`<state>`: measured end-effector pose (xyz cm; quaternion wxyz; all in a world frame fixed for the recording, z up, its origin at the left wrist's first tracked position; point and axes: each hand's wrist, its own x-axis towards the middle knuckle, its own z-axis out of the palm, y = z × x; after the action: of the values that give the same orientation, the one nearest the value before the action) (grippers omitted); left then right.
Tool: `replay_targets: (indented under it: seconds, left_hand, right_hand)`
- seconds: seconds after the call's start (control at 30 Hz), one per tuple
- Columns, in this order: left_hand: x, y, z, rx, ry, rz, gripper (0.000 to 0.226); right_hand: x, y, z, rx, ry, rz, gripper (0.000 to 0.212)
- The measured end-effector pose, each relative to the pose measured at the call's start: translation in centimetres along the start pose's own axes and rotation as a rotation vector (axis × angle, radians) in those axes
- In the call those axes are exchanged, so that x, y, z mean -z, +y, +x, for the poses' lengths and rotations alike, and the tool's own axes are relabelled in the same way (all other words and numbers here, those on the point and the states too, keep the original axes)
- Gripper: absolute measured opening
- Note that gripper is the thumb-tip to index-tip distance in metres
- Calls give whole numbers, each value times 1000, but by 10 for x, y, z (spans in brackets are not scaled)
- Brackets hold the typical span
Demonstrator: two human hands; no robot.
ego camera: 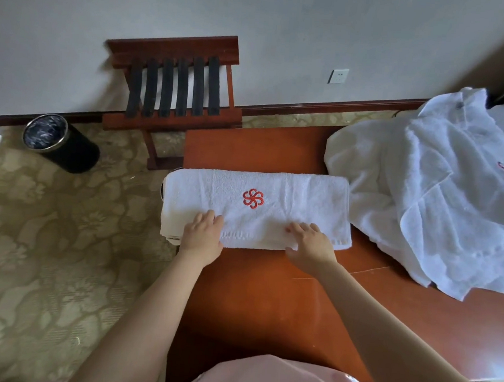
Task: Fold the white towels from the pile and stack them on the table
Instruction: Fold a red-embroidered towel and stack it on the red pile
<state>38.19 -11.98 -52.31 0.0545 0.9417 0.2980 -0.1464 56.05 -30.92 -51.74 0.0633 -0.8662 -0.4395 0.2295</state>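
Observation:
A folded white towel [289, 199] with a red flower emblem tops a small stack at the left end of the reddish wooden table [267, 296]. My left hand [201, 233] lies flat on the towel's near left part, fingers straight. My right hand [309, 242] presses flat on its near right part. A loose pile of unfolded white towels [429, 197] covers the table's right side, apart from the stack. The lower layers of the stack show only at the left edge.
A wooden luggage rack [174, 90] with black straps stands against the wall beyond the table. A black round waste bin [60, 143] sits on the patterned carpet at left. A wall socket [338, 76] is behind.

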Motion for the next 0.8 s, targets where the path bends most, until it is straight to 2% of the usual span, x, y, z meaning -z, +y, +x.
replay_targets:
  seconds: [0.17, 0.63, 0.8]
  left_hand:
    - [-9, 9, -26, -13, -5, -4, 35]
    - [-35, 41, -116, -84, 23, -11, 32]
    - [-33, 56, -129, -82, -6, -16, 22]
  right_hand:
    - [-7, 4, -20, -25, 10, 40, 33]
    - [-31, 8, -98, -70, 34, 80, 28]
    - [-36, 12, -114, -84, 41, 105, 30]
